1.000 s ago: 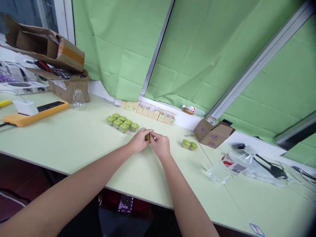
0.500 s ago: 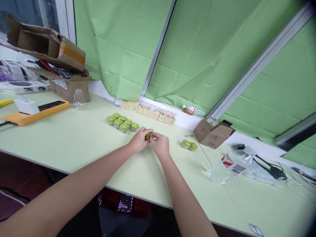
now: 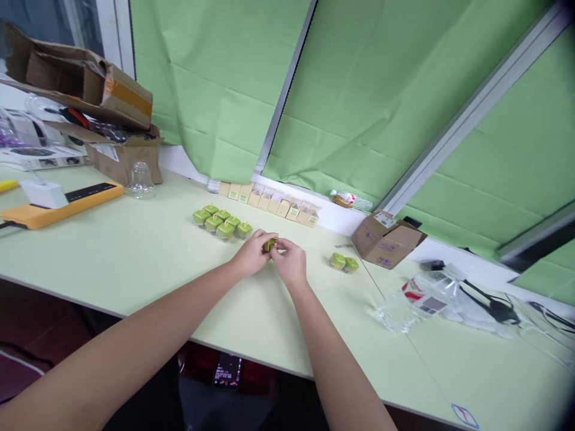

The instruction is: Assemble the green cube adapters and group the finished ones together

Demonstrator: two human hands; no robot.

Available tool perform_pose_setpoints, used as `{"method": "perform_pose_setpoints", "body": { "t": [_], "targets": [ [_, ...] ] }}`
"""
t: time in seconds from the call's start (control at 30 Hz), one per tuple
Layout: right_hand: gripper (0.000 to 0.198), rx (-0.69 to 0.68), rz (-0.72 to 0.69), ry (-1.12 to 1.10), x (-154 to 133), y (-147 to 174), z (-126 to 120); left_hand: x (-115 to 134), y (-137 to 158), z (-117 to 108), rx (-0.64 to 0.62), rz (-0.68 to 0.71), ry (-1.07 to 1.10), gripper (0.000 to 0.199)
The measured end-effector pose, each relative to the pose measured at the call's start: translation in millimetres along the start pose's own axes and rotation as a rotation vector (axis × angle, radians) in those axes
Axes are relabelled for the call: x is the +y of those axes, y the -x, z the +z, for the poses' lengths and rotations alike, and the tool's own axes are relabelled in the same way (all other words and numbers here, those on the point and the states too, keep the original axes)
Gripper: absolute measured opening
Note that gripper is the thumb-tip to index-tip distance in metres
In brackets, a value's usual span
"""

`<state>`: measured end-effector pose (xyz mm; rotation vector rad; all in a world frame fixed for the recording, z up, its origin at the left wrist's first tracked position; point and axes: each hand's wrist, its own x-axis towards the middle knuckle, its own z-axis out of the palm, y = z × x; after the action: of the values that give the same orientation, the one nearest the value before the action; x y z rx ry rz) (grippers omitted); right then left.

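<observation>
- The change over the last second was slight: a little more of the small green piece (image 3: 269, 244) had come into view between the fingertips, while both hands stayed at nearly the same spot above the desk (image 3: 135, 257).
- The left hand (image 3: 252, 254) had its thumb and fingers drawn in narrow around the piece, gripping it from the left.
- The right hand (image 3: 290, 261) met it from the other side, thumb and fingertips pinched close on it; the exact contact was hidden by the knuckles.
- The piece was thus held between the two hands, about midway between the desk's front and back edges; whether it touched the surface could not be told.
- This suggested a small turn or adjustment of the piece, with the fine handling not yet done, since neither hand had let go.
- The seven green-topped cups (image 3: 225, 231) had not moved, grouped to the left of the hands, towards the back edge.
- The two green-topped cups (image 3: 344, 263) to the right, side by side near the desk's seam, were likewise unchanged, so nothing had joined or left either group.
- The row of little cardboard boxes (image 3: 272, 202) stood untouched along the back edge, left of the larger cardboard box (image 3: 387, 240).
</observation>
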<state>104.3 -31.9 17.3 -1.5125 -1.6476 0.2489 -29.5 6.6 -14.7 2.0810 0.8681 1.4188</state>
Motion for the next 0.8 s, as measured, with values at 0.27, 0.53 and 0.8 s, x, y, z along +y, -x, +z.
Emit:
{"method": "perform_pose_setpoints", "body": {
  "t": [0.27,0.53,0.8],
  "targets": [
    [0.016,0.033,-0.003,0.003,2,-1,0,2,1,0,-0.021,0.011,-0.015,0.051],
    [0.019,-0.011,-0.082,0.074,3,1,2,3,4,-2,-0.064,0.053,-0.028,0.058],
    [0.021,-0.095,-0.147,0.054,-3,0,-8,2,0,-5,-0.028,0.047,-0.028,0.051]
  ]
}}
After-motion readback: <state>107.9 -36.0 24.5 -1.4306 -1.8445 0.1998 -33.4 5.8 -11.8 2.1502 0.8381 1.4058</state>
